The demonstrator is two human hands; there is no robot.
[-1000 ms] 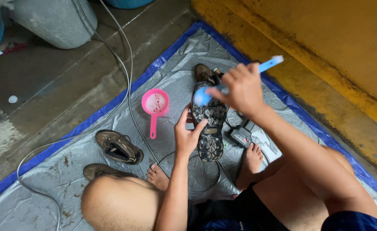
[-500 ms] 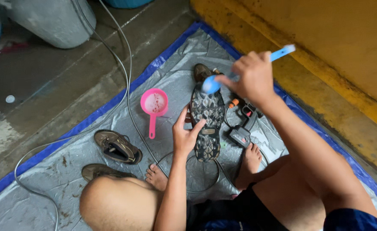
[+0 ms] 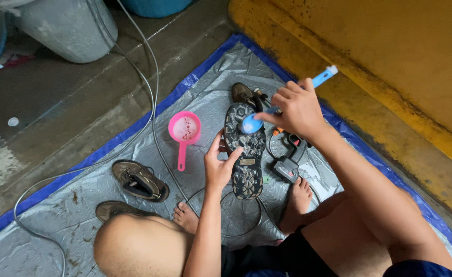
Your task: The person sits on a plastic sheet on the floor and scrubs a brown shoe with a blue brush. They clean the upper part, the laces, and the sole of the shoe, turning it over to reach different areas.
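Note:
My left hand [image 3: 220, 164] grips the side of a dark shoe [image 3: 246, 154] held sole-up over a grey tarp [image 3: 72, 225]. My right hand [image 3: 296, 109] holds a blue brush [image 3: 322, 78] by its handle, and the brush head [image 3: 250, 124] rests on the front part of the muddy tread. I sit on the tarp with bare feet beside the shoe.
A pink scoop [image 3: 184, 129] lies left of the shoe. Two brown shoes [image 3: 139, 179] [image 3: 114, 209] sit near my left knee, another [image 3: 242, 92] behind the held one. A thin hose [image 3: 154, 102] crosses the tarp. A grey tool [image 3: 287, 166] lies by my right foot. A grey tub [image 3: 67, 28] stands at the back; a yellow wall [image 3: 390, 61] is on the right.
The right hand has moved the brush back and forth over the front of the sole. The left hand keeps the shoe in about the same place.

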